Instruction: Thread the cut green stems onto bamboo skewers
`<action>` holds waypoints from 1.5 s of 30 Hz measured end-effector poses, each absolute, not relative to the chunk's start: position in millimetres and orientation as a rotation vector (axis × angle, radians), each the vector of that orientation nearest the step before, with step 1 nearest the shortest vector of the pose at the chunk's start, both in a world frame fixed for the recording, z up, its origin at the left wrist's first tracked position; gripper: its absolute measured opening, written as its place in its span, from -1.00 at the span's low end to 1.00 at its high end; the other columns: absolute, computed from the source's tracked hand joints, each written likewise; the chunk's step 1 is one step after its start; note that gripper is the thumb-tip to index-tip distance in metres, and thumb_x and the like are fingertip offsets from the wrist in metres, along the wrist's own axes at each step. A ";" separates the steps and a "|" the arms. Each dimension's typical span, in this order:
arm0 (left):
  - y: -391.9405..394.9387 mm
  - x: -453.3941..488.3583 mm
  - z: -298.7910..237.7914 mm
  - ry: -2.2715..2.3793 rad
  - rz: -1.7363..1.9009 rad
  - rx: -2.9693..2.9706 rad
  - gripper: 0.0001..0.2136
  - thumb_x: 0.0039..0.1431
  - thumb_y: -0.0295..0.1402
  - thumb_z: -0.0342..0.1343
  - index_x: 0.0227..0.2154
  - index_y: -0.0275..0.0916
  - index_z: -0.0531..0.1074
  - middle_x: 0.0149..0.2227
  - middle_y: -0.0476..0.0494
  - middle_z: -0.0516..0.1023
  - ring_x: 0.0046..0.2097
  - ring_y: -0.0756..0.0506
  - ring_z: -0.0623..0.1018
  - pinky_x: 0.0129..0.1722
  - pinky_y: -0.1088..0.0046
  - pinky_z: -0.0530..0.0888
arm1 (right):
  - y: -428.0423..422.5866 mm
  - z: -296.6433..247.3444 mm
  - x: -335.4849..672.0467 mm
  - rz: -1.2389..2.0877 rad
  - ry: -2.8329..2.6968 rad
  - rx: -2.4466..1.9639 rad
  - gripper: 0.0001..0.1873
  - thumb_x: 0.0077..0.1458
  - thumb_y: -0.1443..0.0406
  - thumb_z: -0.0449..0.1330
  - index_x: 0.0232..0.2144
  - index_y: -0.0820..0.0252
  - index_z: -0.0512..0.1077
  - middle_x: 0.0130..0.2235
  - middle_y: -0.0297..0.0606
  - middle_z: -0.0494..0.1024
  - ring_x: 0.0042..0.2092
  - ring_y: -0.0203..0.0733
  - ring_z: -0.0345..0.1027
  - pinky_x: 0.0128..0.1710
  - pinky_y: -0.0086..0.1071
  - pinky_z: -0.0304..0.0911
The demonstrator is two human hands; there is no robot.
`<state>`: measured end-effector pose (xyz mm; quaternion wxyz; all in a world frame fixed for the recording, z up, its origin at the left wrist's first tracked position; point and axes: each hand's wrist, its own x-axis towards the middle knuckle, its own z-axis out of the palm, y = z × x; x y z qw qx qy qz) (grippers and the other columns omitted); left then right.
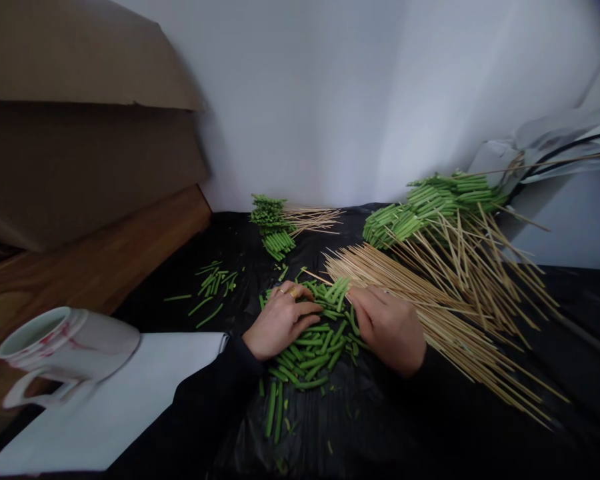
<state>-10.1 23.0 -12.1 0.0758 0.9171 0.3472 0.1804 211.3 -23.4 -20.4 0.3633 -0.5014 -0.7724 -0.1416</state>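
A heap of short cut green stems [314, 347] lies on the black plastic sheet [360, 427] in front of me. My left hand [280, 320], a ring on one finger, rests on the heap's left side with curled fingers touching the stems. On the heap's right side sits my right hand [391, 327], fingers curled down among the pieces; whether it grips one is hidden. A thin wooden skewer [316, 276] runs between the two hands above the heap. A big fan of bare wooden skewers [460, 313] spreads just right of my right hand.
Skewered green stems lie in a stack at the back right [430, 203] and a smaller bundle at the back middle [274, 223]. Loose stem pieces [213, 287] are scattered left. A white mug [65, 347] stands on white paper [130, 393]. Cardboard boxes [80, 120] rise at the left.
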 end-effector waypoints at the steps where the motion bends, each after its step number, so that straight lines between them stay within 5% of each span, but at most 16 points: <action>1: 23.0 -10.0 -12.6 1.052 0.531 2.761 -0.80 0.22 -0.23 0.10 -0.16 -0.09 0.55 -0.11 -0.16 0.49 -0.02 -0.20 0.36 -0.06 0.21 0.27 | -23.5 -20.7 211.1 -0.361 -1.992 -1.294 -0.79 0.22 0.40 0.03 -0.28 0.22 0.48 -0.40 -0.27 0.50 -0.37 -0.27 0.36 -0.39 -0.39 0.11; 10: 23.7 -8.4 -15.4 1.090 0.582 2.700 -0.96 0.17 -0.39 0.13 -0.39 -0.21 0.46 -0.22 -0.13 0.47 -0.11 -0.16 0.36 -0.09 0.27 0.30 | -24.3 -20.8 209.4 -0.350 -1.988 -1.300 -0.78 0.22 0.40 0.04 -0.29 0.22 0.49 -0.41 -0.29 0.50 -0.39 -0.27 0.36 -0.37 -0.38 0.10; 17: 21.5 -9.7 -14.7 1.089 0.481 2.767 -0.90 0.19 -0.36 0.13 -0.24 -0.18 0.48 -0.27 -0.10 0.50 -0.13 -0.16 0.37 -0.11 0.28 0.29 | -23.9 -21.5 209.6 -0.364 -1.983 -1.296 -0.78 0.23 0.39 0.03 -0.28 0.22 0.49 -0.42 -0.29 0.50 -0.39 -0.26 0.37 -0.37 -0.37 0.10; 26: 22.7 -10.2 -12.2 1.132 0.707 2.632 -0.94 0.19 -0.40 0.11 -0.34 -0.20 0.49 -0.25 -0.13 0.53 -0.13 -0.15 0.39 -0.09 0.27 0.32 | -25.0 -20.5 209.7 -0.355 -1.972 -1.289 -0.79 0.22 0.40 0.04 -0.29 0.21 0.48 -0.42 -0.29 0.50 -0.38 -0.27 0.36 -0.35 -0.39 0.12; 34: 33.6 -13.2 -7.7 1.166 1.170 1.762 -0.87 0.02 -0.32 0.29 -0.39 -0.25 0.55 -0.35 -0.11 0.60 -0.29 -0.09 0.52 -0.22 0.40 0.40 | -26.8 -19.5 209.3 -0.344 -1.967 -1.259 -0.77 0.25 0.39 0.02 -0.24 0.22 0.49 -0.36 -0.24 0.54 -0.31 -0.28 0.39 -0.34 -0.41 0.14; 40: 37.1 -15.6 -6.2 0.934 1.146 0.891 -0.71 -0.16 -0.35 0.42 -0.31 -0.31 0.60 -0.34 -0.12 0.62 -0.34 0.03 0.53 -0.29 0.56 0.45 | -28.5 -19.9 208.3 -0.341 -1.977 -1.276 -0.78 0.23 0.40 0.03 -0.28 0.22 0.49 -0.41 -0.27 0.52 -0.38 -0.28 0.37 -0.35 -0.40 0.12; 45: 38.5 -17.8 -3.0 0.835 1.106 0.724 -0.76 -0.09 -0.46 0.38 -0.29 -0.35 0.60 -0.36 -0.12 0.60 -0.39 0.08 0.51 -0.37 0.62 0.46 | -29.5 -21.5 205.8 -0.333 -2.010 -1.239 -0.79 0.22 0.41 0.03 -0.25 0.22 0.48 -0.37 -0.25 0.54 -0.36 -0.28 0.37 -0.35 -0.41 0.11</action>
